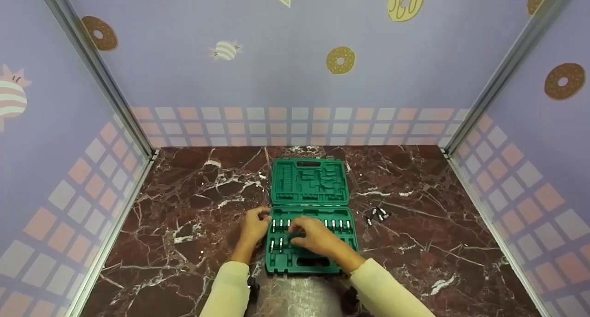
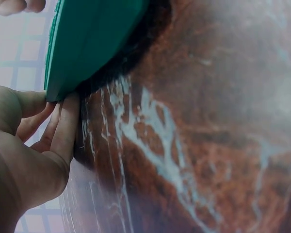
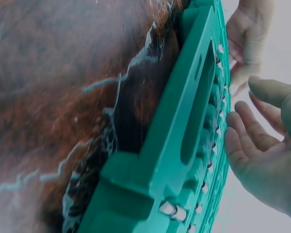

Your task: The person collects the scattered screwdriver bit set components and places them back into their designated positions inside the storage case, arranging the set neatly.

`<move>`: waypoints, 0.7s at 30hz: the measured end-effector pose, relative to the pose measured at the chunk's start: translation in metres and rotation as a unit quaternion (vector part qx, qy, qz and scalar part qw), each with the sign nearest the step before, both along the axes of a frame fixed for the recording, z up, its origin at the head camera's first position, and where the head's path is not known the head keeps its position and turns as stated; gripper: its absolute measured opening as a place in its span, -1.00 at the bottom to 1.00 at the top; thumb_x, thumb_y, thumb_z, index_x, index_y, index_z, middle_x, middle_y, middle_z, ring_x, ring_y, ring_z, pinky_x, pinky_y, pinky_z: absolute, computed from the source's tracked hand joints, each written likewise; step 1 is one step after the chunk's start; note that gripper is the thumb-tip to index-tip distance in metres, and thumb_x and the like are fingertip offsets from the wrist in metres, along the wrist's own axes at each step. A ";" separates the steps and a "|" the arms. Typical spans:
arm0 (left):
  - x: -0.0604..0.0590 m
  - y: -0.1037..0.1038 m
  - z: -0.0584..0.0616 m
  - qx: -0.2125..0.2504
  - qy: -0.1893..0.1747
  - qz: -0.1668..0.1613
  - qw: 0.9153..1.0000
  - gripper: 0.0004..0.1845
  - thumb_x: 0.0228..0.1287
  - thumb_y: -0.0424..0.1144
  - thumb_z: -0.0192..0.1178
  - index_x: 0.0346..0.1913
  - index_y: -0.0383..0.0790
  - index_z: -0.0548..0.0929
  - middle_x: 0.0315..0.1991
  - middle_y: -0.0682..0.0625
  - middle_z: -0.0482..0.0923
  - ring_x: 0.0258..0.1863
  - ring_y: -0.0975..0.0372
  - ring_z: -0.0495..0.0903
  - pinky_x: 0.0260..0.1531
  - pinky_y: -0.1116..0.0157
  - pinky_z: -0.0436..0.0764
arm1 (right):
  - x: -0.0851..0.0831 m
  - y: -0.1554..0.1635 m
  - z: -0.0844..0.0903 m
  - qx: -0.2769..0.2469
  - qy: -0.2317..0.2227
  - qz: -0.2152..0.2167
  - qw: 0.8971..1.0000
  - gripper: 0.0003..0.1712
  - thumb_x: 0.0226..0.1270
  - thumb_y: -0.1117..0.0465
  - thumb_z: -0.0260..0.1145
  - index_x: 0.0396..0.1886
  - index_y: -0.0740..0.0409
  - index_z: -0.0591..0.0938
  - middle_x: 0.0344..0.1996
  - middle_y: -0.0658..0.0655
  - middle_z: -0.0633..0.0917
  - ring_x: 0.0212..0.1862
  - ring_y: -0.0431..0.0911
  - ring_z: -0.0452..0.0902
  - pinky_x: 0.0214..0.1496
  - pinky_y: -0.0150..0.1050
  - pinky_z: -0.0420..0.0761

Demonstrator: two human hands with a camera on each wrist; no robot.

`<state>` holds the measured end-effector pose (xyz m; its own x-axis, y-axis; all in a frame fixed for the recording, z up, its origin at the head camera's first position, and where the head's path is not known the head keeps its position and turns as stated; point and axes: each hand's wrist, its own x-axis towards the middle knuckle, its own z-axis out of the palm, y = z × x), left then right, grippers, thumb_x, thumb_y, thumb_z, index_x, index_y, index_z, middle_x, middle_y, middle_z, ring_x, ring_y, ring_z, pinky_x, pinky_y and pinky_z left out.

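Right grip hangs over the green case, thumb and fingers spread apart; fingertips are close to the tray, contact I can't confirm. Left grip pinches the case's left edge, thumb at the rim, fingers against the side below it, clearest on my left wrist feed.

Largest down:
Walls: pale purple, doughnut prints, pink and white tile pattern along the bottom, beyond and to either side of both grips.
Surface: dark red, white-veined, under and around both grips.
Light sleeves: one behind each grip, on the near side.
Case: on the surface, opened out, directly under the right grip and just right of the left grip.
Lid: beyond the right grip, moulded inside facing up.
Handle: tray's near edge, nearer than the right grip.
Loose metal pieces: small cluster on the surface, right of the right grip, off the case.
Seated metal pieces: upper row, I see three left of the right grip, four right of it; lower row, two left. Right grip hides the middle, so I can't give a full count.
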<state>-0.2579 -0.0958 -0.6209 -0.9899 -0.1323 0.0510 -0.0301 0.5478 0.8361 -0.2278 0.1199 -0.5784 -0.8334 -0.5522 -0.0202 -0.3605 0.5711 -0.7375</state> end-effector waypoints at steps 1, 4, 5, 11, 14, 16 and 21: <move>0.000 0.000 0.000 -0.001 0.001 0.000 1.000 -0.81 0.31 -0.42 0.34 -0.05 -0.29 0.80 -0.25 -0.15 0.76 -0.21 0.02 0.71 -0.12 0.00 0.64 | 0.000 0.002 0.000 -0.003 0.002 -0.001 1.000 -0.83 0.37 0.22 0.46 -0.10 0.06 0.69 -0.08 -0.01 0.70 0.02 -0.09 0.66 0.08 -0.16 0.66; 0.000 0.000 0.001 0.001 0.000 0.001 1.000 -0.82 0.30 -0.43 0.33 -0.06 -0.31 0.80 -0.26 -0.16 0.75 -0.20 0.01 0.70 -0.10 0.00 0.63 | 0.002 0.009 0.001 -0.006 0.009 -0.004 1.000 -0.82 0.37 0.22 0.46 -0.08 0.07 0.69 -0.09 -0.02 0.70 0.01 -0.09 0.66 0.09 -0.14 0.66; 0.000 0.001 0.001 0.005 -0.004 -0.001 1.000 -0.82 0.32 -0.43 0.33 -0.06 -0.32 0.80 -0.25 -0.17 0.75 -0.20 0.01 0.70 -0.11 0.01 0.63 | 0.003 0.011 0.001 -0.007 0.013 -0.005 1.000 -0.82 0.37 0.23 0.46 -0.08 0.08 0.69 -0.08 -0.01 0.70 0.02 -0.07 0.66 0.09 -0.12 0.66; 0.000 0.001 0.004 0.022 -0.019 -0.004 1.000 -0.80 0.36 -0.43 0.30 -0.01 -0.31 0.79 -0.22 -0.18 0.73 -0.19 0.01 0.68 -0.13 0.01 0.64 | 0.005 0.027 0.005 -0.030 0.037 -0.014 0.999 -0.77 0.38 0.29 0.44 -0.01 0.17 0.69 -0.05 0.07 0.69 0.03 0.04 0.66 0.08 -0.01 0.66; -0.001 0.001 0.003 0.017 -0.011 0.001 1.000 -0.81 0.33 -0.44 0.32 -0.05 -0.31 0.80 -0.25 -0.17 0.74 -0.20 0.01 0.69 -0.11 0.00 0.64 | 0.006 0.037 0.006 -0.046 0.054 -0.028 0.997 -0.76 0.39 0.27 0.43 0.02 0.12 0.68 -0.03 0.05 0.70 0.04 0.01 0.65 0.06 0.00 0.66; -0.001 0.001 0.002 0.020 -0.009 0.001 1.000 -0.81 0.32 -0.45 0.32 -0.05 -0.32 0.80 -0.25 -0.18 0.74 -0.20 0.00 0.69 -0.11 0.00 0.64 | 0.006 0.044 0.006 -0.059 0.063 -0.038 0.996 -0.74 0.40 0.28 0.42 0.04 0.10 0.67 -0.01 0.06 0.70 0.04 0.01 0.66 0.04 -0.01 0.67; 0.000 0.001 0.002 0.016 -0.009 0.002 1.000 -0.81 0.32 -0.44 0.32 -0.05 -0.32 0.80 -0.25 -0.18 0.75 -0.20 0.00 0.70 -0.10 0.00 0.64 | 0.004 0.063 0.006 -0.082 0.091 -0.060 0.991 -0.73 0.37 0.29 0.44 0.04 0.11 0.67 -0.01 0.08 0.72 0.03 0.04 0.68 0.04 0.02 0.67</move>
